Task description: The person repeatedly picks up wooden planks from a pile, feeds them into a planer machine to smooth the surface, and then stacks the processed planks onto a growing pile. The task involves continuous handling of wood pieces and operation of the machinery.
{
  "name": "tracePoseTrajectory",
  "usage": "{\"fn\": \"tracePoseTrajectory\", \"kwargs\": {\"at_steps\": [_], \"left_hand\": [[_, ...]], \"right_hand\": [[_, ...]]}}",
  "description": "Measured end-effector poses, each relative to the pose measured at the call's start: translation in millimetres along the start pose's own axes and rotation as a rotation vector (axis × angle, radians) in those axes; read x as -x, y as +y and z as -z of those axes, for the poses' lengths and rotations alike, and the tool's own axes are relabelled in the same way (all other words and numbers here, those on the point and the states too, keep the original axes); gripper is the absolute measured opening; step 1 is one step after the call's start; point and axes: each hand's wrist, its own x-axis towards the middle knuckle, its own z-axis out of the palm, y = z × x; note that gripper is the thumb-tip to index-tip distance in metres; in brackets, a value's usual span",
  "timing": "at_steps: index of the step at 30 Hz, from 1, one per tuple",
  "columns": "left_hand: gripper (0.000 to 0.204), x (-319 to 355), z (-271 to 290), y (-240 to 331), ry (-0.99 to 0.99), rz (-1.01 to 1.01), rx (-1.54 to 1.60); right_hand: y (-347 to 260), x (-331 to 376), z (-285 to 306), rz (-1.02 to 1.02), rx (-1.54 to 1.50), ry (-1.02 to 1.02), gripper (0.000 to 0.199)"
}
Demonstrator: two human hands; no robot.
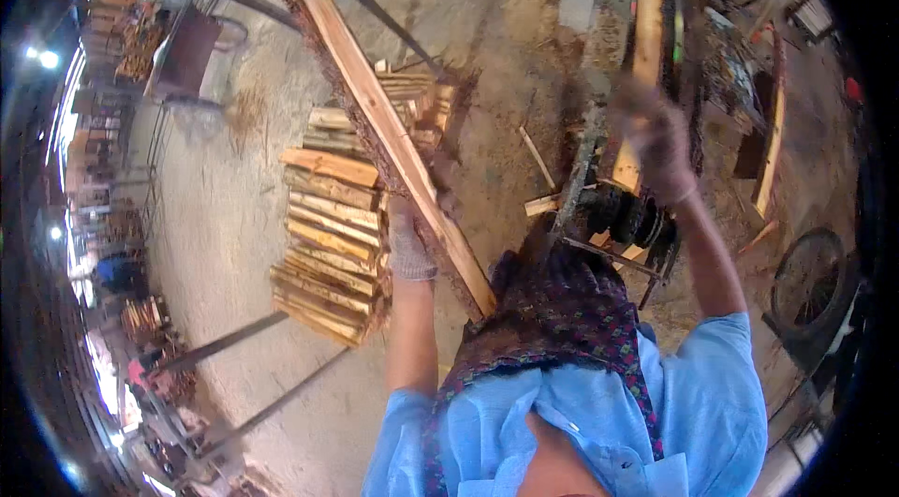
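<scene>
Nearest to us, we find the patterned apron (552,319), with the lower end of the long bark-edged plank (375,113) just beside its left side. The plank's long axis runs diagonally, from this end away to the far left; its pale sawn face is turned up toward us. Our gloved left hand (412,249) meets the plank's left edge in its nearer half; the fingers are hidden behind the wood, so we cannot tell how far they close. Our gloved right hand (660,146) is over the near part of a second board (648,19); motion blur prevents us from telling its finger state. That board points straight away from us along the metal frame (573,183), its near end close to the frame's near edge. Left of the plank, we observe stacked slats (328,235) on the floor (225,263). Farther left stands a cart (187,52).
</scene>
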Motion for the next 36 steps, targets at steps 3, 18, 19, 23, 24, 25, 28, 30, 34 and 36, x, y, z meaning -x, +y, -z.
{"fn": "tracePoseTrajectory", "kwargs": {"at_steps": [3, 18, 19, 23, 24, 25, 28, 30, 34, 36], "left_hand": [[0.081, -14, 0, -1, -0.486, 0.132, 0.337], [0.054, 58, 62, -12, -0.651, -0.088, -1.006], [0.053, 76, 55, -11, -0.568, 0.173, -0.823], [0.048, 104, 136, -41, -0.446, 0.161, -0.801], [0.045, 110, 146, -45, -0.455, 0.130, -0.874], [0.043, 115, 154, -51, -0.476, 0.098, -0.942], [0.039, 115, 183, -56, -0.551, -0.178, -1.286], [0.039, 119, 152, -50, -0.576, -0.327, -1.383], [0.043, 104, 117, -45, -0.653, -0.393, -1.467], [0.046, 108, 80, -35, -0.611, -0.322, -1.418]], "right_hand": [[-66, 34, -91, 0.098, 0.133, -0.277, 0.066], [-104, 46, -73, 0.028, -0.365, 0.439, 0.061], [-79, 35, -53, 0.038, -0.320, 0.613, 0.057], [-62, 38, 41, 0.019, -0.386, 0.714, 0.053], [-38, 37, 75, -0.002, -0.261, 0.749, 0.052], [4, 32, 112, -0.029, -0.129, 0.792, 0.051], [27, 5, 117, -0.215, -0.054, 0.753, 0.049], [45, -16, 125, -0.292, 0.120, 0.721, 0.051], [94, -75, 123, -0.351, 0.027, 0.650, 0.054], [75, -100, 108, -0.323, 0.069, 0.615, 0.059]]}}
